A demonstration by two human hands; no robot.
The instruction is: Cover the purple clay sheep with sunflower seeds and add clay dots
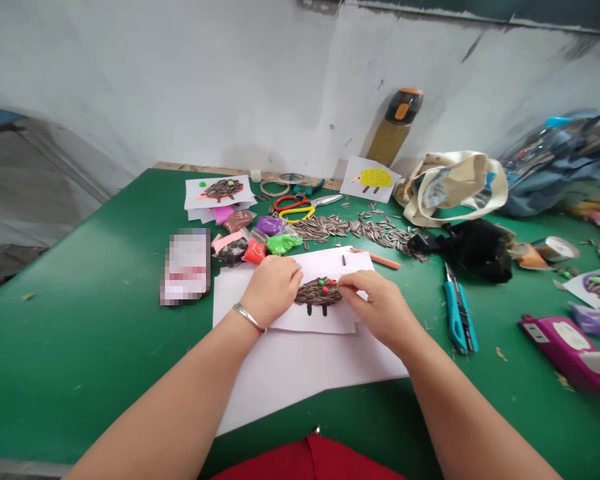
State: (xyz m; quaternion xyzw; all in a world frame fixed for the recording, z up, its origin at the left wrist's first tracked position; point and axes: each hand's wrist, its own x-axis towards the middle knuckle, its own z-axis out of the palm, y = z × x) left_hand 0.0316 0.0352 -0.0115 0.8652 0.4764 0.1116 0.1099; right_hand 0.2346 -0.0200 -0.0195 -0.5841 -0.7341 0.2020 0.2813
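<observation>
A hedgehog picture (pixel 319 293) made of sunflower seeds, with red and green dots and two dark legs, lies on a white card (pixel 310 322) in front of me. My left hand (pixel 273 287) rests at the picture's left end, fingers curled together; whatever they hold, if anything, is hidden. At the right end, my right hand (pixel 377 303) has thumb and fingers brought together in a pinch, touching the seeds or just above them. Anything between those fingertips is too small to make out. One loose seed (pixel 344 261) lies on the paper above. White sheets (pixel 300 363) are stacked underneath.
Behind the papers are bags of coloured clay (pixel 283 243), a seed pile (pixel 325 228), scissors (pixel 326 200) and a finished hedgehog card (pixel 220 189). On the right are a teal utility knife (pixel 460 317), a black bag (pixel 485 250), a cream tote (pixel 455 190) and a magenta box (pixel 565 353).
</observation>
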